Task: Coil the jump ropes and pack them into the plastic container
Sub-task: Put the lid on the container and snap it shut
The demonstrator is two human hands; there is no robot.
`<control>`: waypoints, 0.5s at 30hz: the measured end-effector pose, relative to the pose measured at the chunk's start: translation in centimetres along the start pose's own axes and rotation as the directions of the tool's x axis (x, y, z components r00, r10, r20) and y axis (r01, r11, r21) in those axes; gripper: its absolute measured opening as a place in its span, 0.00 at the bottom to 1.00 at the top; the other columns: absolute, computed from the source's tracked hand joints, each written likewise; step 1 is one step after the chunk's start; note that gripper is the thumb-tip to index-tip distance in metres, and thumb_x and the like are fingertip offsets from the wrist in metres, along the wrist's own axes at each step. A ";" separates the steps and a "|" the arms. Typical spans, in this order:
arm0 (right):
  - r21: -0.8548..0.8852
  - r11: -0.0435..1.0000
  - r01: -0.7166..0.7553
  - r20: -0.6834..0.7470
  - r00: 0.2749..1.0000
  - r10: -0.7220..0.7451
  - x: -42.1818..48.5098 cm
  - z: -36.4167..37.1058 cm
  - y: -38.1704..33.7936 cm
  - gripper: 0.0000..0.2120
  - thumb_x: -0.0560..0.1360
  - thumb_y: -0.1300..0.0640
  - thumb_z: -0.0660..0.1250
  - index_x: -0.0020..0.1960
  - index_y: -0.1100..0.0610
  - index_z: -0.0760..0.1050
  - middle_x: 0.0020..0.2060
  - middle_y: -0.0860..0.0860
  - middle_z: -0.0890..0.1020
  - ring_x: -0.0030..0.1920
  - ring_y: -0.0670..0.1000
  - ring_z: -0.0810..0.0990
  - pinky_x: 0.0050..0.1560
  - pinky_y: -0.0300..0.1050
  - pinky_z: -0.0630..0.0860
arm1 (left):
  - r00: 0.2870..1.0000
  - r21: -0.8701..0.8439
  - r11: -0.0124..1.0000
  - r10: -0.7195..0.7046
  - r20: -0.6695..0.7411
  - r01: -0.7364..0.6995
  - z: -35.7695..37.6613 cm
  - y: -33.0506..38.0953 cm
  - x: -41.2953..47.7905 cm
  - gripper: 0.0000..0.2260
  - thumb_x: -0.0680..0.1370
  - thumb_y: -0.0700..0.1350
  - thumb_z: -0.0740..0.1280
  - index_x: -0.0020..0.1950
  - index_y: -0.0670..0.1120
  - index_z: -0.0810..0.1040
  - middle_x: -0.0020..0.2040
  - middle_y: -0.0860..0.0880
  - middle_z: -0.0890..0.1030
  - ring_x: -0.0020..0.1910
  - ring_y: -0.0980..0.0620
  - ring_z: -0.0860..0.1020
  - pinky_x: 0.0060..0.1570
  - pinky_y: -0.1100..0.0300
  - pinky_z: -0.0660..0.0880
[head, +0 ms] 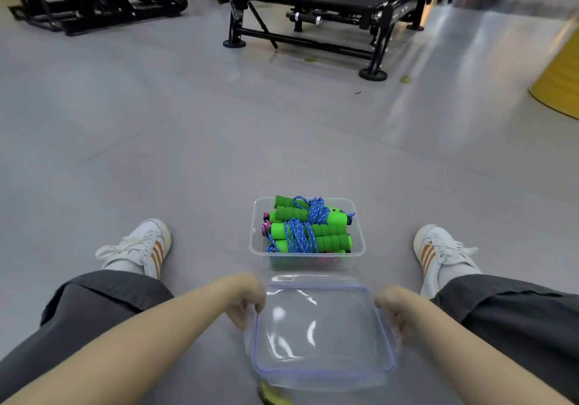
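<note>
The jump ropes (308, 230), green foam handles wound with blue cord, lie coiled and stacked in the clear plastic container (297, 262), with a bit of pink cord showing at its left side and through its front wall. The container stands open on the floor (188, 138), between the person's feet. Just nearer the person, the clear lid (322, 335) with its bluish rim is held flat above the floor. The left hand (247, 302) grips the lid's left edge with curled fingers, and the right hand (391, 310) grips its right edge the same way. White shoes with orange stripes (141, 248) and dark trouser legs (94, 304) spread to either side. The floor is smooth grey with soft glare. Black gym machines (313, 12) stand at the far end, and a yellow column (560, 75) rises at the right.
</note>
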State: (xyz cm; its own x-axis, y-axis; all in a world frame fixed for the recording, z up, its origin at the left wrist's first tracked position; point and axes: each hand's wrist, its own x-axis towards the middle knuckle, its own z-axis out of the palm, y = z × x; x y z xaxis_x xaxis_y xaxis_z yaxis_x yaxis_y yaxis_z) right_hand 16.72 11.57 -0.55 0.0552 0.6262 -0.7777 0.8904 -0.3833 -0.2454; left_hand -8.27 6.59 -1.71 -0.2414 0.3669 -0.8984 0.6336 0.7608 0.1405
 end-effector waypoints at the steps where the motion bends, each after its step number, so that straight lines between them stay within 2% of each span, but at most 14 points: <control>1: 0.019 0.999 -0.031 0.066 0.997 0.030 -0.6 -0.5 0.2 0.11 0.78 0.62 0.55 0.48 0.66 0.75 0.44 0.62 0.78 0.42 0.60 0.78 0.46 0.50 0.75 | 0.999 0.005 1.000 0.009 0.033 -0.009 -0.9 -0.2 -0.5 0.08 0.79 0.37 0.61 0.56 0.35 0.73 0.50 0.40 0.79 0.47 0.46 0.82 0.23 0.62 0.76; 2: 0.112 0.992 -0.055 0.063 0.997 0.048 -0.7 -1.2 0.5 0.10 0.77 0.64 0.55 0.43 0.66 0.73 0.36 0.60 0.74 0.33 0.57 0.74 0.38 0.48 0.73 | 0.997 0.011 1.000 0.027 0.067 -0.028 -1.9 -0.3 -1.2 0.05 0.78 0.36 0.62 0.53 0.36 0.74 0.46 0.42 0.79 0.40 0.49 0.83 0.24 0.64 0.76; 4: 0.181 0.984 -0.009 0.061 0.998 -0.002 -1.0 -2.8 0.8 0.09 0.74 0.68 0.55 0.47 0.64 0.73 0.30 0.57 0.70 0.25 0.51 0.68 0.27 0.38 0.67 | 0.988 0.012 0.994 0.110 0.107 -0.111 -3.9 -0.5 -2.9 0.09 0.78 0.34 0.63 0.57 0.41 0.72 0.41 0.45 0.80 0.27 0.55 0.81 0.28 0.67 0.77; 6: 0.331 0.944 0.019 0.060 0.997 -0.042 -1.3 -4.6 0.9 0.08 0.74 0.67 0.55 0.45 0.59 0.72 0.24 0.54 0.70 0.18 0.47 0.66 0.21 0.31 0.62 | 0.970 -0.083 0.975 0.214 0.113 -0.205 -5.7 -0.6 -4.0 0.12 0.78 0.35 0.61 0.61 0.43 0.70 0.42 0.44 0.82 0.27 0.55 0.81 0.31 0.65 0.78; 8: 0.618 0.786 -0.026 0.088 0.995 -0.037 -1.2 -6.3 1.1 0.10 0.76 0.62 0.55 0.38 0.59 0.69 0.18 0.52 0.72 0.14 0.46 0.67 0.19 0.28 0.62 | 0.961 -0.248 0.943 0.255 0.105 -0.223 -7.3 -0.6 -4.7 0.10 0.79 0.39 0.58 0.57 0.38 0.73 0.48 0.39 0.83 0.31 0.52 0.83 0.32 0.63 0.79; 10: 0.812 0.583 -0.021 0.082 0.994 -0.078 -1.0 -7.8 0.9 0.12 0.77 0.61 0.52 0.39 0.62 0.70 0.18 0.54 0.75 0.16 0.48 0.74 0.18 0.31 0.69 | 0.950 -0.443 0.860 0.308 0.051 -0.255 -9.0 -0.8 -5.0 0.10 0.77 0.39 0.55 0.50 0.36 0.75 0.43 0.38 0.83 0.32 0.50 0.83 0.30 0.63 0.78; 12: 0.915 0.403 0.016 0.052 0.986 -0.156 -1.0 -8.6 0.4 0.12 0.76 0.65 0.49 0.45 0.68 0.70 0.24 0.61 0.80 0.22 0.55 0.81 0.21 0.40 0.77 | 0.932 -0.585 0.758 0.363 0.014 -0.287 -10.3 -1.2 -5.3 0.10 0.76 0.35 0.54 0.45 0.35 0.75 0.39 0.38 0.83 0.32 0.49 0.83 0.31 0.62 0.79; 14: 0.958 0.278 0.076 0.000 0.964 -0.266 -1.0 -9.0 0.0 0.12 0.76 0.68 0.48 0.49 0.71 0.70 0.32 0.66 0.82 0.31 0.59 0.84 0.26 0.46 0.80 | 0.906 -0.636 0.695 0.423 -0.015 -0.336 -10.8 -1.8 -5.1 0.11 0.76 0.31 0.54 0.42 0.35 0.76 0.40 0.39 0.83 0.34 0.50 0.83 0.34 0.62 0.80; 15: 0.959 0.260 0.111 -0.025 0.950 -0.313 -1.1 -9.1 -0.3 0.11 0.77 0.69 0.51 0.50 0.71 0.71 0.36 0.65 0.83 0.34 0.59 0.85 0.29 0.46 0.81 | 0.889 -0.613 0.698 0.457 -0.016 -0.370 -10.9 -2.0 -5.1 0.10 0.77 0.30 0.57 0.43 0.35 0.77 0.41 0.40 0.82 0.36 0.51 0.83 0.36 0.62 0.80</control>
State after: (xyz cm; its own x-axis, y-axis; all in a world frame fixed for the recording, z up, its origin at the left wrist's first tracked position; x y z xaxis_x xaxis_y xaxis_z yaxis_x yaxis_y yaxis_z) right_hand 20.53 17.15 5.64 -0.2148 0.7313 -0.6474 -0.1958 -0.6816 -0.7050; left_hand -16.29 9.07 7.10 0.0627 0.6828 -0.7279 0.0812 0.7234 0.6856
